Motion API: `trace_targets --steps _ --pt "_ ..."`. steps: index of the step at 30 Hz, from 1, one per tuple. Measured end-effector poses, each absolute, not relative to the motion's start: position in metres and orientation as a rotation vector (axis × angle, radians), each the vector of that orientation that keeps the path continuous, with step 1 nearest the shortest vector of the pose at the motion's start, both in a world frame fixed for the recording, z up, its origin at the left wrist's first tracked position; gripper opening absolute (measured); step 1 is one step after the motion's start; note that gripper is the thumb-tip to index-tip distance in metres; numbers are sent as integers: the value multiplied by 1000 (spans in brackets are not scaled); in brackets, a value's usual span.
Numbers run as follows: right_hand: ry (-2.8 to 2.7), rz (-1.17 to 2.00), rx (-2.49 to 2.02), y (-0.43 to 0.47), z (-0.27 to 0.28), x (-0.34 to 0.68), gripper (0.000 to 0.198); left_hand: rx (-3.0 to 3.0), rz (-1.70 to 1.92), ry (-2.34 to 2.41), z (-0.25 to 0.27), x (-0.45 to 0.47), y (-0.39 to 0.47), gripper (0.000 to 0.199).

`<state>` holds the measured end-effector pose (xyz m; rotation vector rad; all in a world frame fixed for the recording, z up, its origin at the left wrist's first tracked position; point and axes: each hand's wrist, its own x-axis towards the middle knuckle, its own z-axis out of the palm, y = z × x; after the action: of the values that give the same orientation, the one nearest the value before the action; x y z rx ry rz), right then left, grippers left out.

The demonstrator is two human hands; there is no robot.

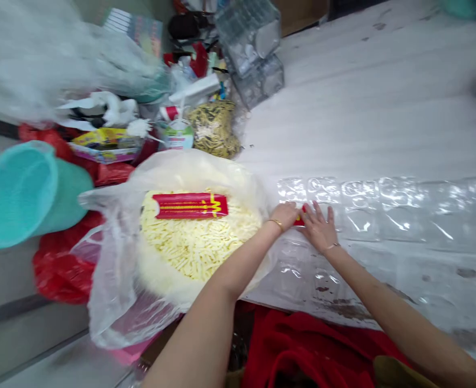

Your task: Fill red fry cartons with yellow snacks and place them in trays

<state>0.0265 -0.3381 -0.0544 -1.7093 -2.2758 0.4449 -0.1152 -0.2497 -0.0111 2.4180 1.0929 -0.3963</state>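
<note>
My left hand [285,214], a gold bracelet at its wrist, has its fingers closed together at a small red and yellow piece [299,220]. This piece lies mostly hidden between my hands, over a clear plastic tray [361,215]. From the right, my right hand [322,230] reaches to the piece with fingers spread, its fingertips close to or touching it. A clear bag [112,269] of pale yellow stick-shaped bits [193,253] stands left of my hands. On the bits lies a red carton [191,206] with a yellow M, like a fries sleeve.
Clear trays with square hollows run along the table [363,108]. Stacked clear containers [249,43] stand at the back. A turquoise basket [31,188], red plastic bags [66,264], a bag of brownish bits [213,126] and clutter occupy the left. Red cloth [302,345] lies in front.
</note>
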Motion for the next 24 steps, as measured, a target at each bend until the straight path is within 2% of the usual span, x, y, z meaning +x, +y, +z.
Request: trace_targets --steps 3,6,9,11,13,16,20,24 --pt "-2236 427 -1689 -345 -43 25 62 2391 -214 1155 29 -116 -261 20" --pt "-2127 392 -1689 -354 -19 15 66 2273 392 1243 90 -154 -276 30" --pt "-2019 376 -1586 -361 14 -10 64 1964 913 1717 142 -243 -289 29" --pt "-2014 424 -1413 -360 37 -38 60 1727 1103 2105 159 -317 -290 25" --pt "-2063 492 -1248 -350 57 -73 59 1481 1127 2382 160 -386 -283 28" --pt "-2179 504 -1121 -326 82 -129 61 1120 979 2432 151 -452 -269 26" --pt "-2302 421 -1030 -293 94 -190 69 1019 955 2311 142 -479 -260 25" --pt "-2380 351 -996 -278 81 -218 69 1015 1004 2232 139 -488 -259 33"
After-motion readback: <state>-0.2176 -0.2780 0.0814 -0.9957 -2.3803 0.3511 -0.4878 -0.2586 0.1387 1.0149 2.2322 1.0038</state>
